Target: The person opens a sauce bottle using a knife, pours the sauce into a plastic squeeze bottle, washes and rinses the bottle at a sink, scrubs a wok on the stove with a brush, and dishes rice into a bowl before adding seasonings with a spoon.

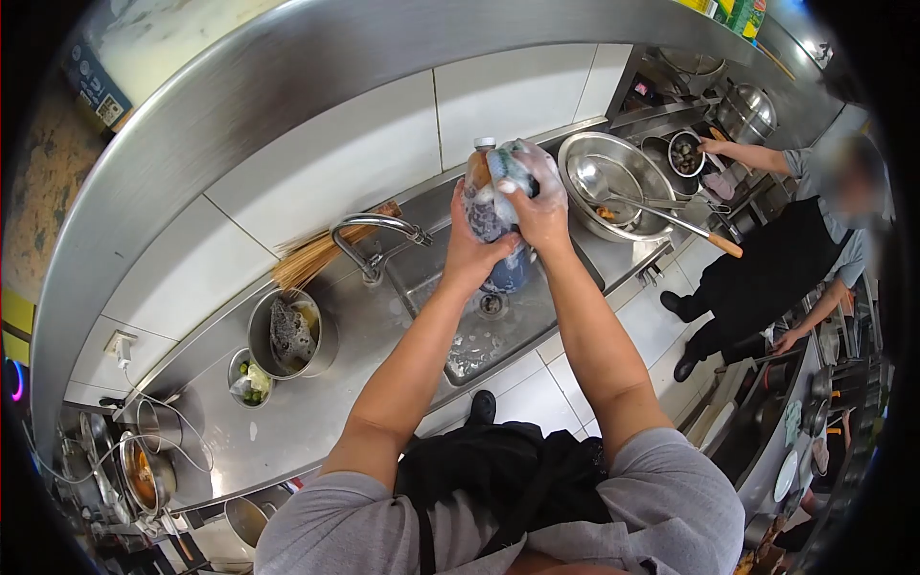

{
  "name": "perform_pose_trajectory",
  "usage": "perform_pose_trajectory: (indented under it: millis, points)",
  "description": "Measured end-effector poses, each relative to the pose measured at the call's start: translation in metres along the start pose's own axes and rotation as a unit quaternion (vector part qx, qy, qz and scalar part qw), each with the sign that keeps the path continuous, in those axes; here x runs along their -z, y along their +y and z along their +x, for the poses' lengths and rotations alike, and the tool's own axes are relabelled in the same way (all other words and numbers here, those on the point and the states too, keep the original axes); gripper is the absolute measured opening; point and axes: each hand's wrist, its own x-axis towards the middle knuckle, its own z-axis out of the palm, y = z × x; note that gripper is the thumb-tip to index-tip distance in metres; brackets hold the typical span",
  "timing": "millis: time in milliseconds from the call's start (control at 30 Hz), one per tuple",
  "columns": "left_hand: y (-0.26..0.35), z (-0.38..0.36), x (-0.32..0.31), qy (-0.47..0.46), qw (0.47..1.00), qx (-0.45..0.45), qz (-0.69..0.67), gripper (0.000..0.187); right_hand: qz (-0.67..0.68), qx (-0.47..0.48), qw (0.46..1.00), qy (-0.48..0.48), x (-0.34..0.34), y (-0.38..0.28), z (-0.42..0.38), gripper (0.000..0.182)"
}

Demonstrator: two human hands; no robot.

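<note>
A soapy bottle (494,225) with a pale cap is held up over the sink (470,356). My left hand (471,240) is wrapped round the side of the bottle. Closed on a foamy sponge (511,171), my right hand (539,201) presses it against the upper part of the bottle. Suds cover the fingers of my right hand and part of the bottle. Just left of my hands, the curved faucet (369,230) rises behind the sink.
Right of the sink is a large metal bowl (575,158) with a long-handled ladle (690,230). A pot (328,335) and a small bowl (240,393) stand on the left counter. A co-worker (767,268) at the right holds a pan (687,153).
</note>
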Motion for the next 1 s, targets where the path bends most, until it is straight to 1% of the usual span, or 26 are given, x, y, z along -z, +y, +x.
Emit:
perform_pose_trajectory:
  millis: [33, 67, 100, 133, 200, 233, 267, 300, 333, 367, 400, 433, 467, 500, 533, 600, 633, 667, 733, 767, 800, 867, 967, 1000]
  points:
    - [0.003, 0.0, -0.001, -0.001, 1.0, 0.0, -0.001, 0.112, -0.024, -0.011, 1.0, -0.009, 0.002, -0.008, 0.002, 0.04]
    - [0.007, -0.001, -0.002, 0.004, 0.999, -0.006, 0.042, 0.112, -0.026, -0.011, 1.0, -0.009, 0.004, -0.013, 0.005, 0.04]
    - [0.009, -0.002, -0.003, 0.01, 0.996, -0.01, 0.085, 0.112, -0.045, -0.034, 0.998, -0.031, 0.007, -0.017, 0.006, 0.039]
    - [0.006, -0.001, -0.003, 0.009, 0.996, -0.008, 0.083, 0.112, -0.064, -0.058, 0.995, -0.054, 0.007, -0.019, 0.005, 0.039]
    - [-0.001, 0.003, -0.004, 0.03, 0.991, -0.032, 0.128, 0.113, -0.057, -0.066, 0.995, -0.053, 0.007, -0.017, 0.001, 0.038]
    - [-0.001, 0.003, -0.005, 0.029, 0.991, -0.031, 0.126, 0.113, -0.048, -0.071, 0.995, -0.05, 0.006, -0.017, -0.001, 0.037]
    - [0.0, 0.003, -0.005, 0.031, 0.985, -0.042, 0.166, 0.114, -0.051, -0.072, 0.995, -0.049, 0.007, -0.019, -0.004, 0.037]
    - [0.001, 0.004, -0.006, 0.033, 0.977, -0.054, 0.206, 0.115, -0.032, -0.129, 0.99, -0.039, 0.008, -0.021, -0.008, 0.035]
    - [0.004, 0.004, -0.008, 0.031, 0.977, -0.053, 0.204, 0.115, -0.013, -0.186, 0.982, -0.028, 0.009, -0.024, -0.013, 0.033]
    - [0.007, 0.004, -0.01, 0.039, 0.98, -0.069, 0.185, 0.116, 0.087, -0.214, 0.973, -0.005, 0.006, -0.017, -0.023, 0.032]
    - [0.009, 0.005, -0.012, 0.046, 0.981, -0.087, 0.166, 0.117, 0.085, -0.214, 0.973, -0.004, 0.002, -0.008, -0.032, 0.032]
    - [0.007, 0.007, -0.01, 0.045, 0.981, -0.089, 0.164, 0.117, 0.101, -0.19, 0.977, 0.011, -0.002, -0.006, -0.035, 0.035]
    - [0.004, 0.008, -0.004, 0.02, 0.987, -0.082, 0.14, 0.118, 0.115, -0.167, 0.979, 0.027, -0.004, -0.003, -0.038, 0.038]
    - [0.001, 0.007, -0.001, -0.009, 0.991, -0.073, 0.115, 0.118, 0.067, -0.113, 0.991, 0.033, -0.005, 0.001, -0.038, 0.043]
    - [-0.001, 0.007, -0.001, -0.018, 0.991, -0.071, 0.112, 0.118, 0.084, -0.188, 0.978, 0.025, 0.0, -0.021, -0.028, 0.043]
    - [-0.006, 0.004, -0.004, -0.009, 0.996, -0.046, 0.077, 0.116, 0.047, -0.219, 0.975, 0.003, 0.0, -0.011, -0.018, 0.046]
    - [-0.007, 0.001, -0.005, 0.0, 0.993, -0.039, 0.113, 0.114, 0.094, -0.266, 0.959, 0.031, -0.005, -0.001, -0.016, 0.043]
    - [-0.013, -0.001, -0.004, -0.006, 0.993, -0.037, 0.114, 0.114, 0.093, -0.269, 0.958, 0.037, -0.002, 0.005, -0.013, 0.043]
    - [-0.021, -0.005, 0.0, -0.007, 0.978, -0.061, 0.201, 0.113, 0.232, -0.338, 0.91, -0.064, 0.002, 0.013, -0.008, 0.039]
    - [-0.022, -0.005, 0.001, -0.008, 0.978, -0.061, 0.201, 0.113, 0.201, -0.359, 0.91, -0.053, 0.004, 0.011, -0.007, 0.035]
    - [-0.024, -0.006, 0.002, -0.013, 0.977, -0.063, 0.205, 0.113, 0.201, -0.36, 0.91, -0.052, 0.002, 0.018, -0.007, 0.035]
    - [-0.023, -0.008, 0.002, -0.019, 0.976, -0.062, 0.209, 0.113, 0.149, -0.332, 0.928, -0.081, -0.002, 0.039, -0.01, 0.036]
    - [-0.014, -0.005, -0.001, -0.012, 0.978, -0.046, 0.202, 0.113, 0.158, -0.342, 0.923, -0.077, -0.001, 0.049, -0.009, 0.036]
    - [-0.01, -0.006, 0.0, -0.022, 0.978, -0.044, 0.205, 0.111, 0.158, -0.342, 0.923, -0.08, 0.0, 0.048, -0.013, 0.036]
